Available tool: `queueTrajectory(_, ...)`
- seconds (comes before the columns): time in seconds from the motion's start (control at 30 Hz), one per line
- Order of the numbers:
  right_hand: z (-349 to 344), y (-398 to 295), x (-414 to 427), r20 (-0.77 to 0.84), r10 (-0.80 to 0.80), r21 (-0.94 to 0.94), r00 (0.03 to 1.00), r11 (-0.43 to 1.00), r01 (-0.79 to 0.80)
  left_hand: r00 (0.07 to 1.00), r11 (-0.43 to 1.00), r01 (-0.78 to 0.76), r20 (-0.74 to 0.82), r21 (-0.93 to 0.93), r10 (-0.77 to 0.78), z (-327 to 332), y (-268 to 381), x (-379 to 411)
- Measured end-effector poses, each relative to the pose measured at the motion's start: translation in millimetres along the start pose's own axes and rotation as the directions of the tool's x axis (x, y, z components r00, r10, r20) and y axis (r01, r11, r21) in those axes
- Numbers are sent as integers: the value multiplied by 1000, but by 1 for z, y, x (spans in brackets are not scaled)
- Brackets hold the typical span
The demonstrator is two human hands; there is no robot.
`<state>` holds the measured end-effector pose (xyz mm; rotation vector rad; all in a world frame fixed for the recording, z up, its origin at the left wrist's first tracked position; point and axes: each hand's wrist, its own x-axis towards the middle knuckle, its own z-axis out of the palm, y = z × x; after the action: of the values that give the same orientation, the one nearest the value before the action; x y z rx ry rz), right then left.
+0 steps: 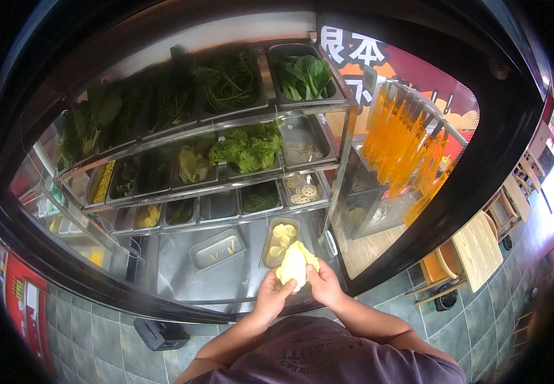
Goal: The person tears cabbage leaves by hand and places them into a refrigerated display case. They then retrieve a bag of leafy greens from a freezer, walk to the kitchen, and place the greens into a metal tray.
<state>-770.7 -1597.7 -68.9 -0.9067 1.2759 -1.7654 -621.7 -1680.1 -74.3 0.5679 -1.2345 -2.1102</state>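
Note:
Both hands hold a piece of pale yellow leafy vegetable (294, 268), which looks like a napa cabbage heart, in front of my body. My left hand (275, 294) grips its left side with the thumb across the front. On its right edge, my right hand (324, 285) pinches the leaves. Just beyond the cabbage, a steel pan (268, 257) with pale yellow round slices (283, 232) stands on the steel counter (171, 276); the cabbage hides its near end. Left of that pan lies another steel pan (203, 261) with a few small pale pieces inside.
Beyond the counter rises a tiered metal rack (209, 178) of steel pans, with bok choy (307, 77), lettuce (250, 146) and lotus root slices (306, 192). Orange strips (397, 139) hang from a rail at right. A dark frame (133, 300) borders the opening. Wooden tables (476, 252) stand at right.

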Motion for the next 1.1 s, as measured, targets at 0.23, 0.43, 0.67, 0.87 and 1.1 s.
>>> queueTrajectory(0.23,-9,11,-14,17,-5,-15,1000,1000,5,988,1000,23,150,-1,-22,9,11,-11)
queueTrajectory(0.43,-30,-8,-8,199,251,92,947,958,-273,971,985,-94,230,146,59,-1,-1,-11)
queueTrajectory(0.67,-27,1,-12,74,316,164,946,932,-324,945,993,-56,325,100,20,-3,-17,-11)
queueTrajectory(0.87,-32,28,-23,-339,-118,-553,933,828,-96,943,947,-262,259,185,210,7,-18,-5)
queueTrajectory(1.1,-25,0,-28,-159,130,-80,979,986,-144,908,767,-415,270,490,319,20,-11,-1)
